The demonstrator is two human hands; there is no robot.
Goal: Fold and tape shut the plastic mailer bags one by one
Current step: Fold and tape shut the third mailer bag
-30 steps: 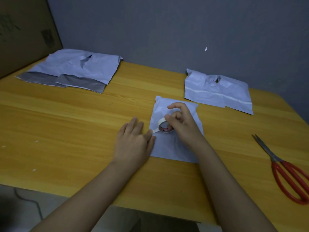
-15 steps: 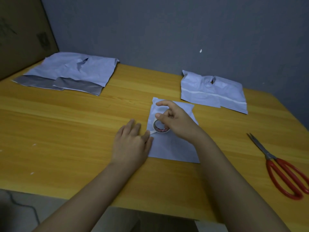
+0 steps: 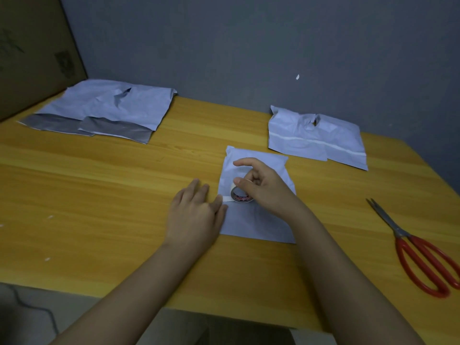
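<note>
Cardboard (image 3: 32, 53): brown panel leaning at ten o'clock, behind everything else.
Unfolded mailers (image 3: 109, 109): loose pile at eleven o'clock on the wooden table (image 3: 99, 195), grey inner flaps showing toward the near side.
Left hand (image 3: 196, 212): lies flat on the table, fingers straight and together, holding nothing; its thumb side touches the mailer's left edge and presses down the free end of the tape there.
Folded mailer (image 3: 256, 222): dead centre, just ahead of both hands, long axis running from six to twelve o'clock; this is the bag in hand.
Tape strip (image 3: 227, 198): short pale run from the left thumb to the roll, lying across the bag from nine toward three o'clock.
Tape roll (image 3: 242, 196): standing on edge on the mailer, just right of the left hand.
Right hand (image 3: 263, 188): thumb and curled fingers clamped on the roll from above, index finger lifted and loosely hooked (it grips nothing).
Deciding relation: the untaped width lies at three o'clock from the roll, crosswise to the bag's long axis, so the right hand, already on the roll, is the one placed to pull.
Finished mailers (image 3: 316, 138): two at one o'clock, well apart from the hands.
Scissors (image 3: 410, 247): red-handled, at four o'clock, untouched, nearer the right hand.
</note>
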